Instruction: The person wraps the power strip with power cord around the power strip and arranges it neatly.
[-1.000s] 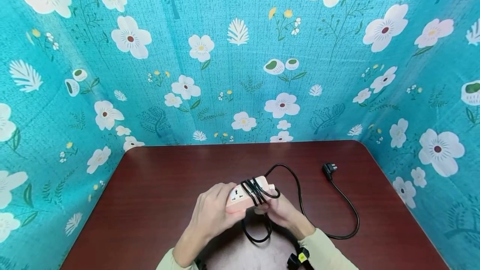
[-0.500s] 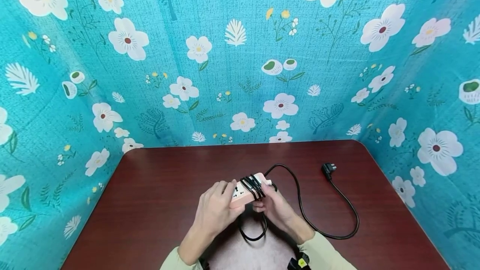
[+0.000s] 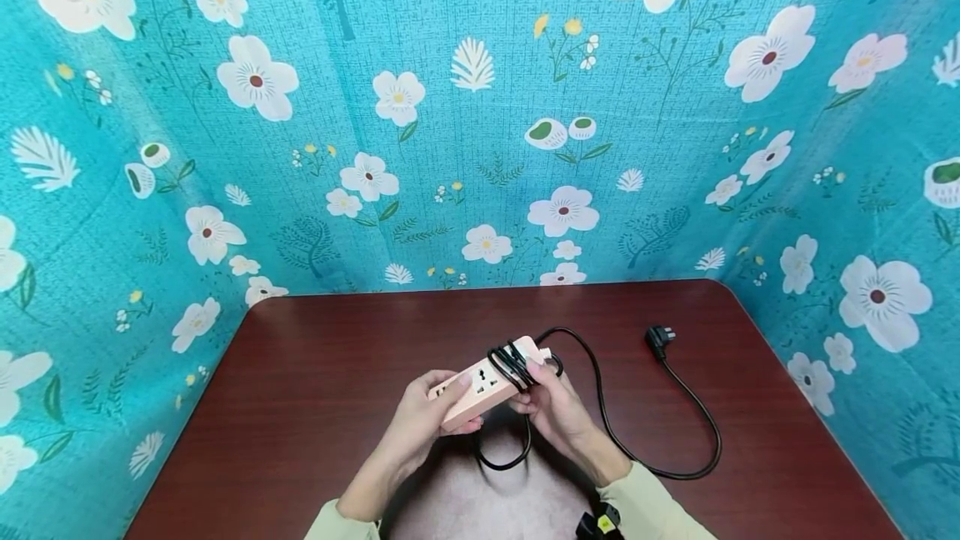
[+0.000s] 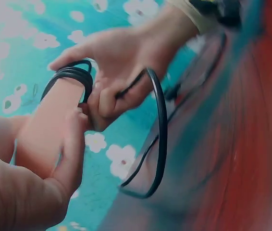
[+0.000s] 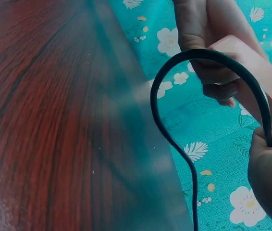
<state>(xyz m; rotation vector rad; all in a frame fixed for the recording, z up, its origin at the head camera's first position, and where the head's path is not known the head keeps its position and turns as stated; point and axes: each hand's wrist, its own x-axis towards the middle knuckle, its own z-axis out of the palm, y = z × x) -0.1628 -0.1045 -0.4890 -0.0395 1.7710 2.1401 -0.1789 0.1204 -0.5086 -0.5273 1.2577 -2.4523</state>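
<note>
Power strip (image 3: pixel 486 382), wound with cord (image 3: pixel 511 367), gripped by our left hand (image 3: pixel 420 415) and right hand (image 3: pixel 557 408); table (image 3: pixel 330 373) below it, curtain (image 3: pixel 450 140) behind.

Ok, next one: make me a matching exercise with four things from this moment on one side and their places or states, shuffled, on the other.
Things
1. Plug
2. Strip
3. Left hand
4. Right hand

Places and states
A. At the end with black cord wound round it
B. Pink, held up between two hands
C. Lying on the table
D. Gripping the end without windings

Pairs: 1-C, 2-B, 3-D, 4-A
</note>
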